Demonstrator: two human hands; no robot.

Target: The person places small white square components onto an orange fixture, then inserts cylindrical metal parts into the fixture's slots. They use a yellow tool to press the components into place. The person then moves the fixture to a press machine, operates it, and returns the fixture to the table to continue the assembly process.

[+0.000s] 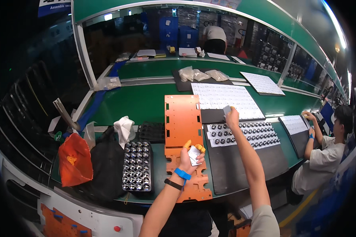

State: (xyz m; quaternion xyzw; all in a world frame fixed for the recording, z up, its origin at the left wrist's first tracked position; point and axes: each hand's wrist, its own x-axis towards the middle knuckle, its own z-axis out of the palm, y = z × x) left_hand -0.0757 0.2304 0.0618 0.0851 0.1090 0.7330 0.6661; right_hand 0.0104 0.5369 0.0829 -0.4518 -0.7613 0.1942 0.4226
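Observation:
My left hand (187,162), with yellow finger covers and blue and black wristbands, is closed round small white plates with holes (194,155); I cannot tell how many. It is above the orange fixture board (182,122). Reaching forward, my right hand (233,116) pinches a small pale square plate (226,110) over the near edge of a white sheet with rows of printed marks (229,94). That sheet lies on a dark board. Nearer me, rows of shiny dark round parts (245,134) stand on white plates over a black foam board (245,166).
A black tray of shiny round parts (137,166) stands left of the fixture. Further left are a white cloth (124,128) and an orange bag (76,160). Plastic bags (201,75) lie at the back. At right, a person (324,154) works at another white sheet (294,124).

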